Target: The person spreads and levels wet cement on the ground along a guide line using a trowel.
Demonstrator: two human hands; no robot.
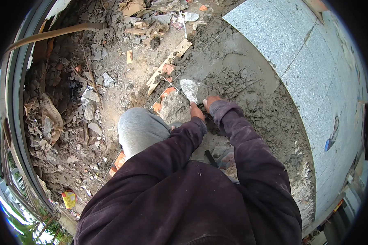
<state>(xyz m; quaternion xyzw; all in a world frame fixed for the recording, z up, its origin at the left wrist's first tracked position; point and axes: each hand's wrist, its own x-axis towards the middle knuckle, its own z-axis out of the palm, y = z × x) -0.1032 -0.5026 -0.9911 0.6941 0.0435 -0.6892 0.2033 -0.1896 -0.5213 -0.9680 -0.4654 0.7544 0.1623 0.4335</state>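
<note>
My left hand is closed around the lower, narrow end of a trowel, whose silvery, mortar-smeared blade points up and left. My right hand is closed just right of the blade; what is in its fingers, if anything, is hidden. A thin string runs diagonally past the trowel. Wet grey mortar spreads ahead and to the right of my hands. Orange brick pieces lie beside the string, left of the blade.
Speckled grey tiles lie along the right, with a blue-ended tool on them. Wooden strips lie ahead. Rubble covers the left ground, near metal rails and a long board. My grey-clad knee is at centre-left.
</note>
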